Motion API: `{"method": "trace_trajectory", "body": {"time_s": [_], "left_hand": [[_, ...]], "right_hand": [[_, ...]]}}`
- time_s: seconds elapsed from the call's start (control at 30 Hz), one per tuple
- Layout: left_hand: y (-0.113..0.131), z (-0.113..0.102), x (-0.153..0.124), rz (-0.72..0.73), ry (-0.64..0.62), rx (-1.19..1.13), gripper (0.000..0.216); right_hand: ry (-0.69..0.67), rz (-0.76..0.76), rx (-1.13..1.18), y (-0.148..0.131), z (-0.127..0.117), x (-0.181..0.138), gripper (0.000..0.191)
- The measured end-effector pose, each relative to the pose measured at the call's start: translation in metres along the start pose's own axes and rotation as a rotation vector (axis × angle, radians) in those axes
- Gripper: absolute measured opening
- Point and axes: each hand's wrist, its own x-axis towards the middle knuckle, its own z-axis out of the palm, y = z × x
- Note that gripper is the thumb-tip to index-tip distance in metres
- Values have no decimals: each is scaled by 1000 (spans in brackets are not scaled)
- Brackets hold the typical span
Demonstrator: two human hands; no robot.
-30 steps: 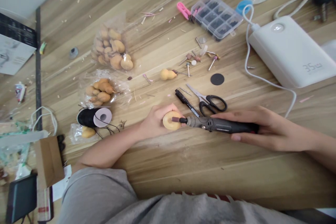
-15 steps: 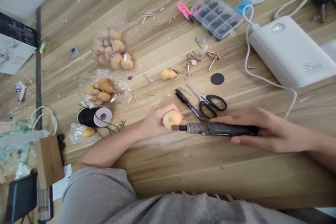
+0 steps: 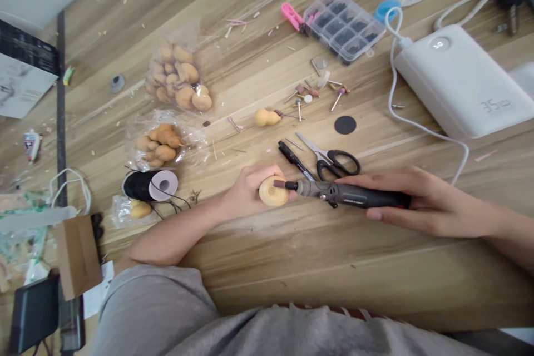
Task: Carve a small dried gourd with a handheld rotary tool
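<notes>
My left hand (image 3: 248, 189) is closed around a small tan gourd (image 3: 273, 193), its round base facing me. My right hand (image 3: 411, 203) grips a dark rotary tool (image 3: 350, 194) lying almost level and pointing left. The tool's small sanding drum (image 3: 279, 184) touches the upper edge of the gourd's base. Both forearms rest on the wooden table (image 3: 317, 250).
Black scissors (image 3: 334, 161) and a black marker (image 3: 295, 159) lie just behind the tool. Loose grinding bits (image 3: 312, 93), a single gourd (image 3: 267, 118), two bags of gourds (image 3: 179, 80), a bit case (image 3: 344, 25), a white power bank (image 3: 461, 80) with cable, and a black thread spool (image 3: 150, 186) are nearby.
The tool's tip has risen from the gourd's lower edge to its upper edge. The gourd stays in my left hand, slightly turned.
</notes>
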Motion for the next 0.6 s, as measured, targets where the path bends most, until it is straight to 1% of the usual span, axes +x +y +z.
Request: {"method": "trace_trajectory", "body": {"time_s": [0.07,0.2,0.37,0.47,0.53,0.6], "left_hand": [[0,0,0,5,-12,-5,18],[-1,-1,0,-7,-34,-92,20],[1,-1,1,27,6,28,19],[0,0,0,5,-36,-38,17],[-1,0,-1,-21,-24,-98,19],[-2,0,-1,-21,-12,-97,19]], "right_hand": [[3,1,8,0,0,0,53],[-52,-30,19,0,0,-1,52],[13,18,5,1,0,-1,54],[-37,-11,12,0,0,-1,55],[-66,-32,16,0,-1,-1,54],[-53,-21,15,0,0,-1,53]]}}
